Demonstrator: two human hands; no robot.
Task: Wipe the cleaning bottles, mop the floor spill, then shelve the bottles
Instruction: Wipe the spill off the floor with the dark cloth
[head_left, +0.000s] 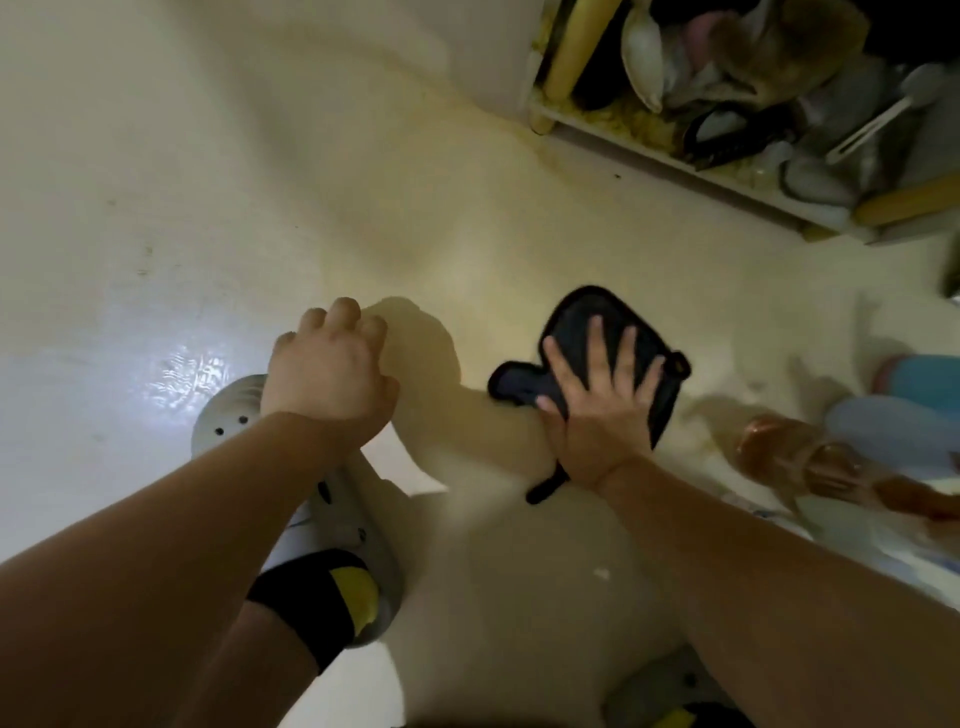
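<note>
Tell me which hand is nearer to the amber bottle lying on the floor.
Right. The right hand presses flat on the dark cloth, just left of the amber bottle in the head view. The left hand hangs above the grey shoe, farther away.

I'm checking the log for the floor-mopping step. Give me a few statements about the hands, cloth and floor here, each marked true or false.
1. The right hand presses flat, fingers spread, on a dark cloth on the floor. True.
2. The left hand holds a cleaning bottle. False: it holds nothing and is loosely curled above the floor.
3. The cloth is white. False: it is dark, almost black.
4. A cluttered low shelf stands at the upper right. True.
5. A grey clog-style shoe shows beneath the left forearm. True.
6. Both hands are on the cloth. False: only the right hand touches it.
</note>
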